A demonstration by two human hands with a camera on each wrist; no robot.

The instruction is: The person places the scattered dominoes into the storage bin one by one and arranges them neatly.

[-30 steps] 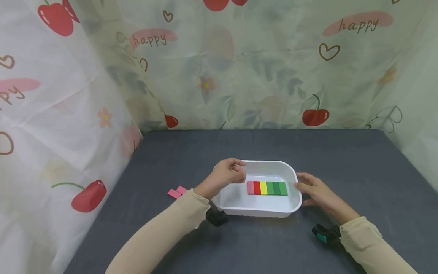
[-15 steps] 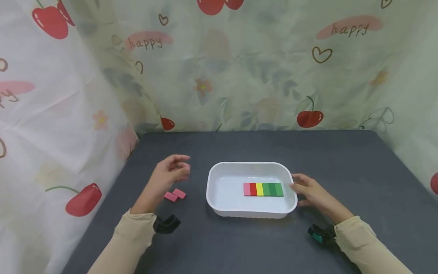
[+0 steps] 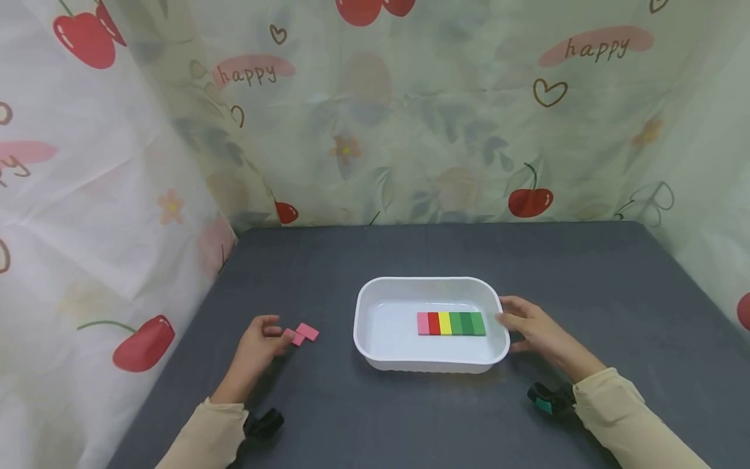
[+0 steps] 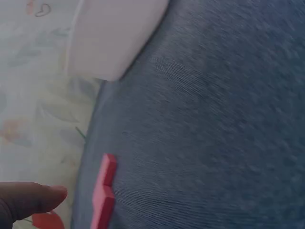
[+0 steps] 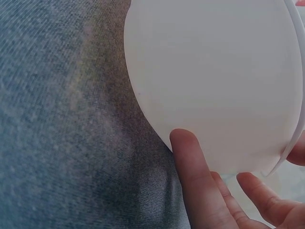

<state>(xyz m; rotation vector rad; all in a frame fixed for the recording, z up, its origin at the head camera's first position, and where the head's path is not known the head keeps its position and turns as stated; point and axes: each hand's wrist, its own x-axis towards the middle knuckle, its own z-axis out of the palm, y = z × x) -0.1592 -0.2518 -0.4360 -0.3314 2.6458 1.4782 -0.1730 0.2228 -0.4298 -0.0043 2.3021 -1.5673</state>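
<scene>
My left hand [image 3: 256,345] is low at the left, its fingertips over two pink blocks [image 3: 308,331] that lie corner to corner on the table. In the left wrist view one finger [image 4: 33,198] shows beside the pink blocks [image 4: 108,169], with a gap between. At the right end of a white plastic basin [image 3: 430,366], my right hand [image 3: 541,335] grips the rim, thumb on top. Its other fingers [image 5: 195,176] press the outer wall in the right wrist view. Inside the basin lies a row of pink, red, yellow and green blocks [image 3: 451,324].
The dark table [image 3: 381,417] extends around the basin on all sides. Patterned cloth [image 3: 398,130] with cherries and lettering hangs behind it and down both sides. A black wrist strap [image 3: 263,425] sits at each sleeve cuff.
My left hand has gone from over the basin leftward, then down to the two pink blocks. The right hand stays at the basin's rim. The row inside looks the same.
</scene>
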